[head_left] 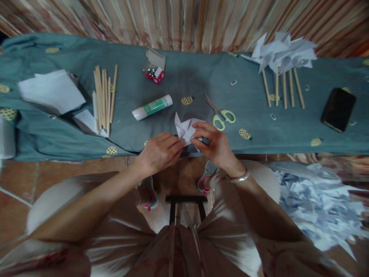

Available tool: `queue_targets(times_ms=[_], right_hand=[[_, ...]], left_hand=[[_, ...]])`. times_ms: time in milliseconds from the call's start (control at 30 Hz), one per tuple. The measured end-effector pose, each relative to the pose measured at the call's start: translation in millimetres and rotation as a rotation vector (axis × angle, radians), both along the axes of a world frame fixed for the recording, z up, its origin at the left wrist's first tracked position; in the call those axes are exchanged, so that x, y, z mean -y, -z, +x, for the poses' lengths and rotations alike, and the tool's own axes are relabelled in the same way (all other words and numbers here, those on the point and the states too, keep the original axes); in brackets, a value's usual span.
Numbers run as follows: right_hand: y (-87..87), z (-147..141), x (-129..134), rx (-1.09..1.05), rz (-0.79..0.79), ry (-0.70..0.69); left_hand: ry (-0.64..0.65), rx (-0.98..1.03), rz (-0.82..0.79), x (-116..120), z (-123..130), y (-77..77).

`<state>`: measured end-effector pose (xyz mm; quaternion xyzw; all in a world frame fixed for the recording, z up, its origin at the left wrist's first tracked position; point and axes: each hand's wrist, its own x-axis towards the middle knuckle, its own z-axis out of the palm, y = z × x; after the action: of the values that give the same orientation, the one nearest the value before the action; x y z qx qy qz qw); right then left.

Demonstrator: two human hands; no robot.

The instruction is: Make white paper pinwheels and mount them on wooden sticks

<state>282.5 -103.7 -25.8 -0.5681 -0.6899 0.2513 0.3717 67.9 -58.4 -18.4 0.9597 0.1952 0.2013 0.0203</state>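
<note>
A teal cloth (201, 71) printed with yellow pineapples spans the frame beneath a striped curtain (187, 25), serving as a seated person's work surface. At lower right, white paper scraps (319, 204) lie heaped off the worktop, probably to keep offcuts out of the way. Paper pinwheels (285, 52) on sticks rest together at upper right, apparently grouped apart from loose materials: paper sheets (50, 90) at upper left and wooden sticks (103, 100) alongside. At center, the left hand (163, 152) steadies the near left edge of a folded white paper (186, 129), fingers bunched narrow, thumb hard to make out; the right hand (215, 144) pinches its right side between thumb and fingers, seemingly to hold the creases down. A dark phone (339, 109) lies far right. A glue stick (152, 107), scissors (216, 109) and an open red box (155, 75) of small metal pieces sit just beyond the hands, likely for easy reach.
</note>
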Motion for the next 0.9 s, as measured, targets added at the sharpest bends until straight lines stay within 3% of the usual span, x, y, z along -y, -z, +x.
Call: queue_targets(times_ms=[300,567,900], right_hand=[[3.4,-9,-5,0.126,0.041,0.044],[4.2,-8,-5,0.164,0.056,0.06],[-1.2,1,3,0.156,0.072,-0.01]], left_hand=[[0.042,0.004,-0.003,1,2,6.7],[0.045,-0.002,-0.113,1,4,4.4],[0.03,0.005,-0.043,2,3,6.9]])
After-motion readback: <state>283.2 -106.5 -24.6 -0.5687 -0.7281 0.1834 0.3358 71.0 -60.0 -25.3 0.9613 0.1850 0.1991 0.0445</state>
